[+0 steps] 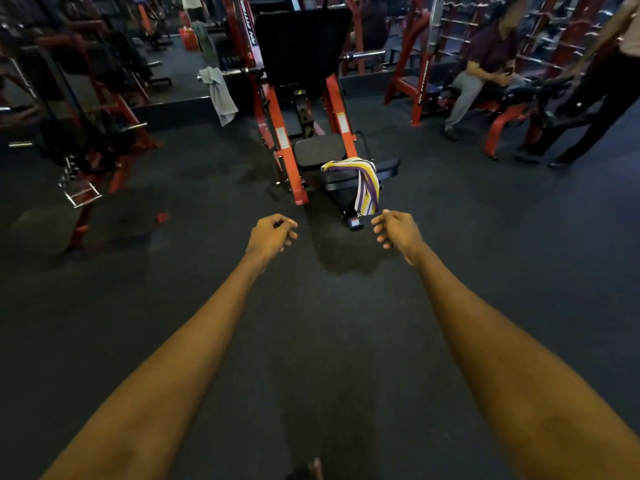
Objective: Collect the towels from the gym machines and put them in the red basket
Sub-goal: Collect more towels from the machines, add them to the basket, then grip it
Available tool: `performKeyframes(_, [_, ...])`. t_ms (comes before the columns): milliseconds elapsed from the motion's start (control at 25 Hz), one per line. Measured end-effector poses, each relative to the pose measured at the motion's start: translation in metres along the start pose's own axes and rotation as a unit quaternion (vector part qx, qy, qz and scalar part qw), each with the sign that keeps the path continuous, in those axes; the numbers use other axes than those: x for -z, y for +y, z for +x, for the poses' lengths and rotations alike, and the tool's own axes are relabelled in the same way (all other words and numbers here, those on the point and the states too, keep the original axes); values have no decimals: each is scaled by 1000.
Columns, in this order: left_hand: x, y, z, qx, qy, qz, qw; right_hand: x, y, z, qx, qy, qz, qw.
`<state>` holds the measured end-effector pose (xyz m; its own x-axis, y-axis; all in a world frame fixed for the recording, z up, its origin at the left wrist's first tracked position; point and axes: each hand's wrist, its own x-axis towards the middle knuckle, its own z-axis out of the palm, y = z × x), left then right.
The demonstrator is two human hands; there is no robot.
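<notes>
Head view: striped towel point(363, 178) (yellow, white, purple) lay draped over a low black pad point(389, 165) at the near end of the red-framed machine point(289, 157). One end hung down the pad's side toward the floor point(311, 341). Grey towel point(220, 95) hung from a chrome bar point(239, 71) on the machine's left side, further back and well apart from the striped towel.

Both arms were stretched forward over the floor, hands out in front of the machine. Right hand point(396, 232) was just below and to the right of the striped towel's hanging end, with its fingers loosely curled and nothing in them. Contact with the towel: none visible, though the depth was hard to judge. Left hand point(273, 235) was level with the right one and left of the pad, with the same loose curl and nothing held. Neither hand was near the grey towel.

A small red object point(188, 38) sat far back, left of the machine's black back plate. It was too blurred to tell whether it was the basket.

Surroundings: dark weight rack point(86, 116) on the left. On the right, a seated person point(478, 77) on a bench and a standing person point(595, 98) at the frame edge, both among red frames.
</notes>
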<state>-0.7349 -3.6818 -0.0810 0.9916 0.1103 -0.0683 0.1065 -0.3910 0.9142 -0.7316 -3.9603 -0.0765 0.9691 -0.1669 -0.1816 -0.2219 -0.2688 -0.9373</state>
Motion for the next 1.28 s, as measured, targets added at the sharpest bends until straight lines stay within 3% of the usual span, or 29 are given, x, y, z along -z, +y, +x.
performKeyframes(440, [-37, -1, 327, 25, -14, -13, 1000, -61, -46, 313, -24, -9, -34, 999])
performKeyframes(1080, [-110, 21, 721, 67, -28, -9, 997, -88, -73, 737, -85, -34, -28, 995])
performKeyframes(1280, [-119, 17, 826, 90, -37, -3, 995, -110, -87, 847, -107, -32, -81, 990])
